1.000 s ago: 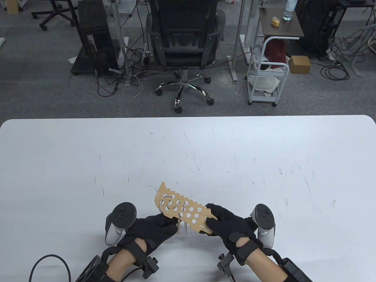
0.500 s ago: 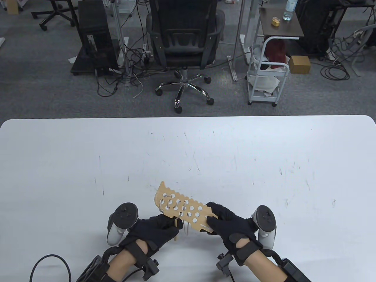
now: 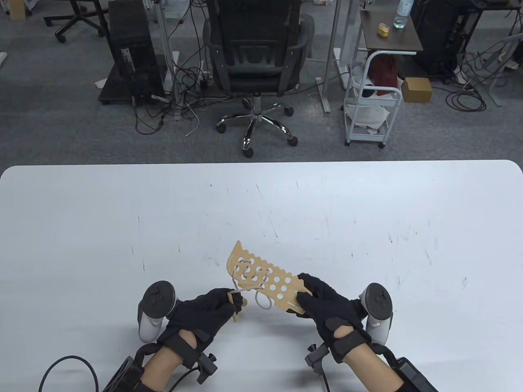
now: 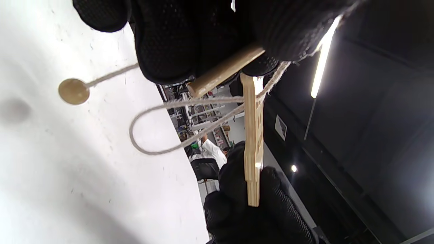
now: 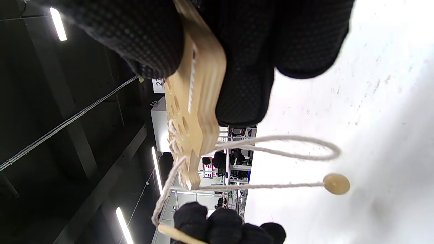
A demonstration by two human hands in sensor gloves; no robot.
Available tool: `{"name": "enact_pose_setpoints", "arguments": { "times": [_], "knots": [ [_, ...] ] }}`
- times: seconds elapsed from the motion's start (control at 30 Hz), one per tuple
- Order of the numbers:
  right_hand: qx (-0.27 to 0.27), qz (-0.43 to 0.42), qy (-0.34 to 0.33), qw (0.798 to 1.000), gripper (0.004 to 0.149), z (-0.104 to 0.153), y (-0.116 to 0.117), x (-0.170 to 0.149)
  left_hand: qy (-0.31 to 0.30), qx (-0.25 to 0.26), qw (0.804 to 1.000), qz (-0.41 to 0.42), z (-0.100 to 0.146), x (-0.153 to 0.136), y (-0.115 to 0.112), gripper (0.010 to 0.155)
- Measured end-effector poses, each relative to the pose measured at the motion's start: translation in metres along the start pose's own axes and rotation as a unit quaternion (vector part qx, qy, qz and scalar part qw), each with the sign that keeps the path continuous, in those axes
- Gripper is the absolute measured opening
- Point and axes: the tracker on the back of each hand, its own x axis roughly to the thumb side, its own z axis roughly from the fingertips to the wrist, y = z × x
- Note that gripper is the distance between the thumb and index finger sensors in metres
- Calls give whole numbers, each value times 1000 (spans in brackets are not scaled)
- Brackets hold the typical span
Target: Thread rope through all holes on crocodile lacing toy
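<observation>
The wooden crocodile lacing board [image 3: 261,281] is held tilted above the table, its holes facing up. My right hand [image 3: 322,304] grips its right end [image 5: 196,95]. A pale rope [image 3: 263,302] laces several holes at the board's left end and hangs in a loop below it [image 4: 152,135]. My left hand [image 3: 212,312] pinches the wooden needle stick [image 3: 237,307] at the rope's end, just left of and below the board [image 4: 223,71]. A round wooden stopper [image 5: 335,183] hangs on the rope's other end [image 4: 73,90].
The white table [image 3: 261,212] stretches out beyond the hands. A black cable [image 3: 67,361] lies at the near left edge. An office chair [image 3: 255,53] and a white cart [image 3: 374,98] stand on the floor past the far edge.
The board has moved right and up a little with my right hand. My left hand has pulled the needle stick out to the left, drawing a loop of rope below the board.
</observation>
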Motion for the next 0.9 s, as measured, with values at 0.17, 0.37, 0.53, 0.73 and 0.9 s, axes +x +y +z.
{"name": "enact_pose_setpoints", "arguments": {
  "times": [0.17,0.37,0.53,0.73,0.9],
  "knots": [
    [-9,0,3,1000,56,-2,-5,-1,-8,25,1000,10,3,1,9,47],
    [-17,8,1,1000,55,-4,-10,0,-14,50,998,19,6,3,18,47],
    [-26,13,1,1000,55,-5,-14,0,-20,73,997,27,8,3,27,47],
    [-40,18,3,999,55,-8,-21,0,-29,102,994,36,13,6,38,47],
    [-52,18,7,998,55,-10,-28,-2,-37,130,990,47,17,7,49,47]
  ]
}}
